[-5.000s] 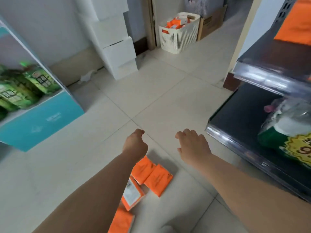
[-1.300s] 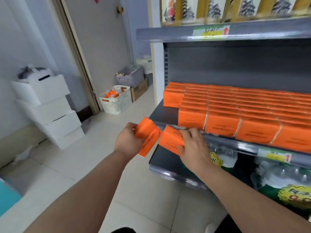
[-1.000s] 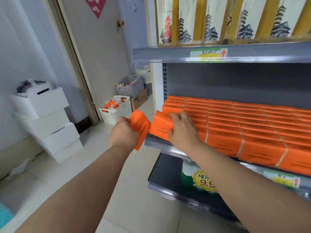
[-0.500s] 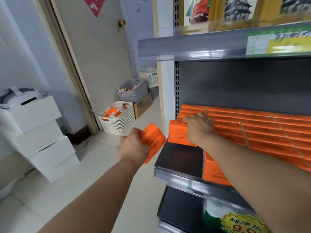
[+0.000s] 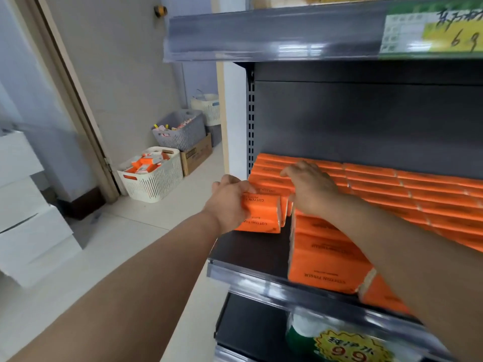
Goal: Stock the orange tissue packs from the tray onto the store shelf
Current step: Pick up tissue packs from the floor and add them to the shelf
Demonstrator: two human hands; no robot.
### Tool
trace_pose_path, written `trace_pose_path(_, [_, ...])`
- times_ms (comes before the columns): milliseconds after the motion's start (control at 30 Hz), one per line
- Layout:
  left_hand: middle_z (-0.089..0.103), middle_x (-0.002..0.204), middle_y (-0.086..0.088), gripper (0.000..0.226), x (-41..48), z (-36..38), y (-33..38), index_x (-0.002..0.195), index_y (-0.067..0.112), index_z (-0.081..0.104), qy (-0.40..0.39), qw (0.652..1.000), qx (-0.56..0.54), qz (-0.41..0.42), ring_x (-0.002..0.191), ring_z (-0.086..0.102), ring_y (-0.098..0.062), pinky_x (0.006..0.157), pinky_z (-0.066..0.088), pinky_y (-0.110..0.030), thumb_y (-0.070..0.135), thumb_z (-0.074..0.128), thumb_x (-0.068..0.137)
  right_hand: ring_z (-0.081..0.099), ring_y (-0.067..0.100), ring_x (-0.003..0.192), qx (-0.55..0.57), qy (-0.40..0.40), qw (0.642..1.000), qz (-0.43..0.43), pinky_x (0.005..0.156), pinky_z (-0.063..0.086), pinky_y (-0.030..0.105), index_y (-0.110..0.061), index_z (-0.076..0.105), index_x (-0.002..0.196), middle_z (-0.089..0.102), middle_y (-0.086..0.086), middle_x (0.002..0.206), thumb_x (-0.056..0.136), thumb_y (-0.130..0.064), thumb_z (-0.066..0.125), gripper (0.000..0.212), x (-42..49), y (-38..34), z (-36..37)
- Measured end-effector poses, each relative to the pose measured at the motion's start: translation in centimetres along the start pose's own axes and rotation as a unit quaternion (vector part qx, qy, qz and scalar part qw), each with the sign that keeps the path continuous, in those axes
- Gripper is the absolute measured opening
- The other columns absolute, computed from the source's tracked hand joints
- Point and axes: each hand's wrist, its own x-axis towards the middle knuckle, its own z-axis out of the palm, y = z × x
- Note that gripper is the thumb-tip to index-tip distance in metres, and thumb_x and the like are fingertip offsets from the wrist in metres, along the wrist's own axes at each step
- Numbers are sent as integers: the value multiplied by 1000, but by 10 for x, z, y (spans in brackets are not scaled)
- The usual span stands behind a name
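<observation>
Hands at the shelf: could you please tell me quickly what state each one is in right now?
Left hand: closed around an orange tissue pack.
Right hand: open, fingers lying flat on the shelved packs.

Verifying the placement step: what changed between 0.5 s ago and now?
The left hand carried its orange pack rightward from the aisle onto the shelf, up against the leftmost row, and still grips it. The right hand appears to have set its pack into that row and now lies flat on the pack tops. Unchanged: the stocked rows and the white basket on the floor.
</observation>
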Motion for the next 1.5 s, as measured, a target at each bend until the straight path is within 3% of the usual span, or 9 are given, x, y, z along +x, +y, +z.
trace_pose_path(133, [37, 136, -9, 72, 4, 22, 10, 143, 16, 30, 70, 992, -80, -74, 119, 47, -30, 96, 47, -38, 3, 58, 78, 35, 25, 133, 13, -21, 1000, 12, 109, 34, 40, -23, 42, 138, 39, 5, 143, 92, -8, 47, 49, -10, 8, -1])
trace_pose_path(233, [53, 110, -2, 79, 9, 28, 18, 147, 13, 19, 49, 987, -114, -104, 108, 55, -25, 81, 46, -29, 4, 59, 79, 40, 24, 130, 16, -40, 999, 2, 106, 37, 38, -21, 44, 138, 41, 4, 141, 92, -7, 44, 48, -16, 8, 2])
trace_pose_path(367, [47, 100, 6, 77, 9, 35, 20, 144, 14, 20, 46, 987, -111, -103, 98, 53, -18, 79, 41, -26, 3, 61, 79, 43, 24, 125, 21, -38, 999, -7, 104, 40, 39, -22, 47, 135, 45, 3, 136, 91, -7, 46, 47, -21, 6, 4])
trace_pose_path(633, [33, 151, -6, 89, -13, 16, 11, 149, 17, 16, 59, 983, -120, -125, 136, 38, -24, 107, 41, -39, -1, 66, 78, 41, 25, 127, 5, 2, 999, -32, 101, 36, 40, -19, 47, 132, 48, 4, 130, 92, -10, 47, 42, -30, -11, 2])
trace_pose_path(867, [44, 143, -2, 71, -95, -5, -18, 142, 20, 33, 108, 977, -29, -179, 127, 48, -23, 100, 47, -35, 5, 67, 82, 39, 26, 125, 0, 32, 994, -103, 99, 34, 40, -20, 48, 130, 49, 5, 130, 96, -31, 47, 35, -65, -68, 10])
trace_pose_path(1067, [46, 140, 0, 61, -207, 6, -81, 140, 17, 36, 103, 959, -13, -263, 127, 46, -19, 98, 44, -34, 12, 62, 84, 43, 27, 123, 37, -17, 977, -208, 95, 38, 41, -18, 50, 128, 50, 5, 128, 95, -35, 49, 37, -120, -140, 57])
trace_pose_path(1267, [50, 138, -1, 59, -362, 53, -176, 138, 17, 40, 77, 890, -17, -449, 124, 49, -20, 97, 44, -34, 11, 62, 84, 45, 27, 116, 61, -132, 946, -288, 89, 39, 40, -16, 51, 125, 52, 5, 123, 98, -35, 44, 33, -205, -211, 149])
trace_pose_path(1433, [55, 131, -9, 56, -468, 99, -240, 134, 9, 45, 104, 795, -70, -593, 120, 52, -28, 95, 45, -34, 8, 65, 81, 43, 25, 119, 73, -240, 914, -319, 94, 37, 40, -19, 47, 129, 49, 4, 126, 98, -33, 42, 34, -281, -254, 235])
trace_pose_path(1500, [58, 127, -13, 55, -500, 123, -261, 132, 7, 47, 121, 737, -94, -659, 117, 55, -30, 94, 47, -35, 6, 65, 80, 44, 24, 119, 68, -278, 898, -333, 94, 38, 39, -21, 46, 131, 49, 2, 127, 98, -32, 43, 35, -310, -268, 270])
